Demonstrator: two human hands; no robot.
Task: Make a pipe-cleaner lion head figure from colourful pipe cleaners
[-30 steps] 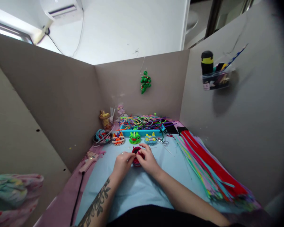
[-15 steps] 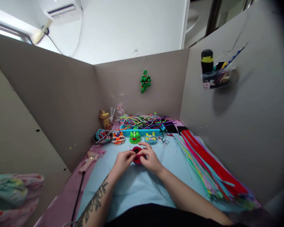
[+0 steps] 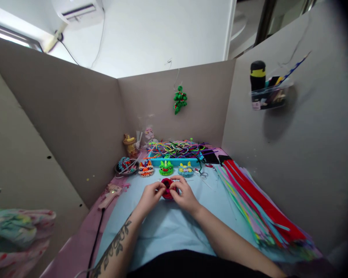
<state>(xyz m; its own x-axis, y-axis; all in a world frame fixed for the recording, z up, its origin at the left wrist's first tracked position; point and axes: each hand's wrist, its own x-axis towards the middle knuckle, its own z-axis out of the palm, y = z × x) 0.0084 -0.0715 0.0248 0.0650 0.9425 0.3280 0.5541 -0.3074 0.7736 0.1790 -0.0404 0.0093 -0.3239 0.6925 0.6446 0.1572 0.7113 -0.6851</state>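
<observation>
A round, dark red fuzzy piece, looking like bent pipe cleaners with a dark hollow middle, is held just above the blue cloth. My left hand pinches its left side between thumb and fingers. On the other side my right hand grips it, thumb and index finger meeting near its centre. The fingers partly cover the piece. Behind it stand three small animal-head figures: an orange and white one, a green one and a light blue and yellow one.
A blue tray of tangled pipe cleaners stands at the back. Scissors lie right of the figures. Bundled pipe cleaners line the right side. A pink glue gun and a dark bowl are on the left.
My fingertips have drawn slightly apart at the middle of the red piece, and more of its upper rim shows. The whole view has shifted a little.
</observation>
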